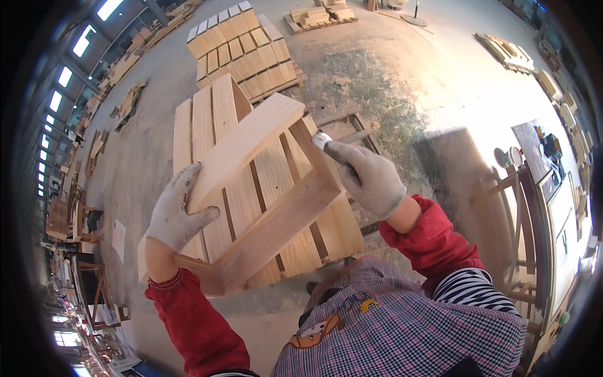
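A rectangular frame of pale wooden boards rests tilted above a stack of long pale wooden pieces with dark gaps between them. My left hand, in a whitish work glove, grips the frame's left end, thumb on the inner side and fingers outside. At the frame's right corner is my right hand, gloved too, its fingers closed around a small whitish thing with a dark end. That thing sits against or close to the short end board; its kind is too small to make out.
Beyond the near stack stands a pallet of stacked wooden boxes. A workbench with tools on top is on the right. More pallets of wood lie farther off, and an empty-looking pallet shows behind my right hand.
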`<state>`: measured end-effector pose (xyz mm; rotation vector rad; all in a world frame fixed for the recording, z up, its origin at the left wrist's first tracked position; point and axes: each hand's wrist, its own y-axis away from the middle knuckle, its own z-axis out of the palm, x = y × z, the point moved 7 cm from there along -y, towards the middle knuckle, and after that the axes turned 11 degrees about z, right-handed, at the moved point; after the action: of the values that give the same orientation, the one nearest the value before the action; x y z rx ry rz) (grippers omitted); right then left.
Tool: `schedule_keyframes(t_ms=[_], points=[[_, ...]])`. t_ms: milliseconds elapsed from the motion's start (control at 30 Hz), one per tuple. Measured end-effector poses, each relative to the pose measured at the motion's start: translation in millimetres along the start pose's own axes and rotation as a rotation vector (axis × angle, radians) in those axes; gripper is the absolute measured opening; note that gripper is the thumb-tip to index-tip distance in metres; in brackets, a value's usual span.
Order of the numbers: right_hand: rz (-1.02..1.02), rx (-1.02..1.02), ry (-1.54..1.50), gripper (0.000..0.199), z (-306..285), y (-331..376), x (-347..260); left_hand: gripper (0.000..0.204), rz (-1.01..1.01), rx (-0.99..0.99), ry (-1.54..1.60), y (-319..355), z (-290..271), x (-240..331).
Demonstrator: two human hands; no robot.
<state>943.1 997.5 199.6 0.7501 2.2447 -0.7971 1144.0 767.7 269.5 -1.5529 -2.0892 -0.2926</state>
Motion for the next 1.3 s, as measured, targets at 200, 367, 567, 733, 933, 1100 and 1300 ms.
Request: schedule_keyframes(t_ms=[200,367,567,733,933,1100,1300], points=[[0.216,-0.203,0.024,0.036,44,73,76,0.080,-0.122,-0.003,0.256,-5,3,-14],[0.207,-0.186,-0.079,0.037,44,97,98,0.057,-0.004,0.058,-0.161,-15,-11,-15],[0.178,-0.138,-0.132,0.035,54,90,102,0.047,-0.035,0.120,-0.258,-22,-17,-27],[0.164,-0.105,-0.179,0.032,60,83,104,0.047,-0.008,0.129,-0.208,-25,-16,-34],[0.076,-0.065,-0.164,0.031,69,88,114,0.047,-0.031,0.110,-0.257,-25,-18,-30],[0.101,-0.071,-0.192,0.030,73,87,118,0.046,-0.008,0.109,-0.243,-25,-17,-24],[0.124,-0.094,-0.169,0.029,64,91,114,0.046,0.014,0.111,-0.251,-22,-19,-25]])
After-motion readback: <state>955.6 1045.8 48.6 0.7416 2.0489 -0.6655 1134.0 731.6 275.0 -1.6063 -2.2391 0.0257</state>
